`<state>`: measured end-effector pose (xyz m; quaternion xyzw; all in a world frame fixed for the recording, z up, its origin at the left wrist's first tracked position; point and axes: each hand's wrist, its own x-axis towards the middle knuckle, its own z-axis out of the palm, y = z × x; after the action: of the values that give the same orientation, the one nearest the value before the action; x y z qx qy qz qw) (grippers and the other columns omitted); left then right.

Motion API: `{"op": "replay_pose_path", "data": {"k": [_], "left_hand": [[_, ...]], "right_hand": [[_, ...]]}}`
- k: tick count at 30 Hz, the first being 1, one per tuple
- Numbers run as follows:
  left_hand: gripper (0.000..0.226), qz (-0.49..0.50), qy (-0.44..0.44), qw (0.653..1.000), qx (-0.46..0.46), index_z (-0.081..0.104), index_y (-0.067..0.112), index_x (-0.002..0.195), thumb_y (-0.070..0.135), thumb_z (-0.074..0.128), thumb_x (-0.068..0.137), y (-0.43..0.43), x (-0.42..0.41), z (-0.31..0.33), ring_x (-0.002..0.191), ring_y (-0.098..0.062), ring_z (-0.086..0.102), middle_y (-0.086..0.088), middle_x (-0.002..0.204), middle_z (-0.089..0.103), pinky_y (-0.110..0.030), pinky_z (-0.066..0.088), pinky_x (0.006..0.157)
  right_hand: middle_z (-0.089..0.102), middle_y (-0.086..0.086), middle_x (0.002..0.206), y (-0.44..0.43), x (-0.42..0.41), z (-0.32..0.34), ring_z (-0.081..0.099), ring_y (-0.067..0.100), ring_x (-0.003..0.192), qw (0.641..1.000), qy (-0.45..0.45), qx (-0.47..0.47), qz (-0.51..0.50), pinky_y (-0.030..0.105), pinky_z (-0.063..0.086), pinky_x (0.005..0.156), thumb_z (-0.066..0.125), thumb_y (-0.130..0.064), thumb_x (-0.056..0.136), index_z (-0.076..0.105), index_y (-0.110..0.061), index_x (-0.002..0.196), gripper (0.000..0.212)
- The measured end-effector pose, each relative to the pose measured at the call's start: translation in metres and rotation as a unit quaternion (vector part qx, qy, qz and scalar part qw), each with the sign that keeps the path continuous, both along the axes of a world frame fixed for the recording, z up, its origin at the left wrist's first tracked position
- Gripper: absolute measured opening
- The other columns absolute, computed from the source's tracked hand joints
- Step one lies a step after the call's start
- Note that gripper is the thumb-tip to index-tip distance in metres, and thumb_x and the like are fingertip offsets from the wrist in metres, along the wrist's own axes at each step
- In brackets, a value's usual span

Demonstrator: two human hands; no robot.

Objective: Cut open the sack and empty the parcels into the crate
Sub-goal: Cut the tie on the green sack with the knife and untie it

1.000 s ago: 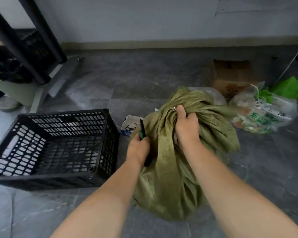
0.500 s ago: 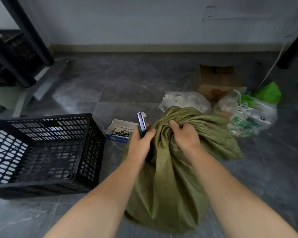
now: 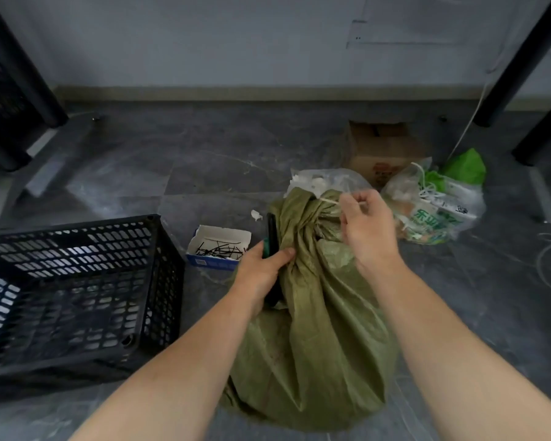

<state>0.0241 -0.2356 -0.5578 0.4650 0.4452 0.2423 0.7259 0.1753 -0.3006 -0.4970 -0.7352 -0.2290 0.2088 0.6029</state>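
Sack (image 3: 315, 313) of olive-green woven cloth stands on the grey floor (image 3: 204, 167) right in front of me, between my two forearms, with its neck gathered and twisted at the top. My left hand (image 3: 261, 275) reaches in from the lower left with the wrist almost straight. Its grip is closed around a dark cutting tool with a green part (image 3: 270, 237), and the thumb presses against the side of the sack just under the neck. The tool points upward along the left edge of the cloth. My right hand (image 3: 366, 230) comes from the lower right, raised higher than the left one, with the wrist bent a little. Its fingers are pinched on a pale tie (image 3: 330, 201) that goes around the neck of the sack, so this grip is closed on the tie.

The black plastic crate (image 3: 77, 281) stands on the floor at my left, near the sack but not touching it. Between the crate and the sack lies a small open white box (image 3: 218, 246) with thin dark strips inside. Behind the sack are clear plastic bags (image 3: 433, 205) and a brown cardboard box (image 3: 382, 151).
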Motion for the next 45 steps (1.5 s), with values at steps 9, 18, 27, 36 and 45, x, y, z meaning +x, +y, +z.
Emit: {"op": "replay_pose_path", "data": {"k": [9,18,27,36,45], "left_hand": [[0.024,-0.023,-0.05,0.993,-0.1,0.069,0.008,0.11,0.013,0.071,0.086,0.011,-0.023,0.003,0.088,-0.028,0.073,-0.014,0.098,0.076,-0.04,0.059,0.078],[0.03,0.071,-0.002,0.989,-0.13,0.061,0.004,0.117,0.023,0.062,0.093,0.055,-0.071,-0.022,0.064,-0.025,0.067,-0.01,0.078,0.068,-0.031,0.048,0.053],[0.021,0.156,0.095,0.981,-0.062,0.069,0.014,0.1,0.031,0.063,0.091,0.1,-0.091,-0.053,0.078,-0.021,0.066,-0.008,0.087,0.068,-0.035,0.053,0.072],[0.022,0.129,0.207,0.969,-0.043,0.069,0.024,0.097,0.038,0.057,0.086,0.115,-0.086,-0.074,0.099,-0.028,0.064,-0.011,0.104,0.07,-0.05,0.049,0.097],[0.013,0.152,0.248,0.956,-0.022,0.062,0.032,0.084,0.031,0.052,0.093,0.126,-0.089,-0.106,0.091,-0.024,0.066,-0.006,0.095,0.071,-0.047,0.052,0.093]], "right_hand": [[0.066,0.004,0.073,0.083,-0.03,0.014,0.061,0.016,0.063,0.99,0.046,-0.033,0.132,0.028,0.051,0.056,0.046,-0.005,0.096,0.066,-0.013,0.09,0.023],[0.072,0.024,0.097,0.135,-0.056,-0.035,0.072,0.036,0.09,0.902,-0.151,-0.284,0.287,0.048,0.059,0.083,0.048,-0.002,0.093,0.058,-0.006,0.08,0.017],[0.063,0.012,0.11,0.172,-0.085,-0.098,0.062,0.031,0.101,0.782,-0.346,-0.361,0.371,0.037,0.052,0.086,0.051,-0.014,0.097,0.065,-0.012,0.105,0.016],[0.048,0.012,0.128,0.193,-0.094,-0.154,0.045,0.031,0.121,0.735,-0.418,-0.365,0.391,0.043,0.048,0.098,0.057,-0.004,0.089,0.057,-0.01,0.12,0.031],[0.043,0.018,0.134,0.227,-0.1,-0.187,0.041,0.037,0.124,0.718,-0.431,-0.394,0.378,0.042,0.044,0.098,0.054,-0.006,0.092,0.054,-0.007,0.129,0.037]]}}
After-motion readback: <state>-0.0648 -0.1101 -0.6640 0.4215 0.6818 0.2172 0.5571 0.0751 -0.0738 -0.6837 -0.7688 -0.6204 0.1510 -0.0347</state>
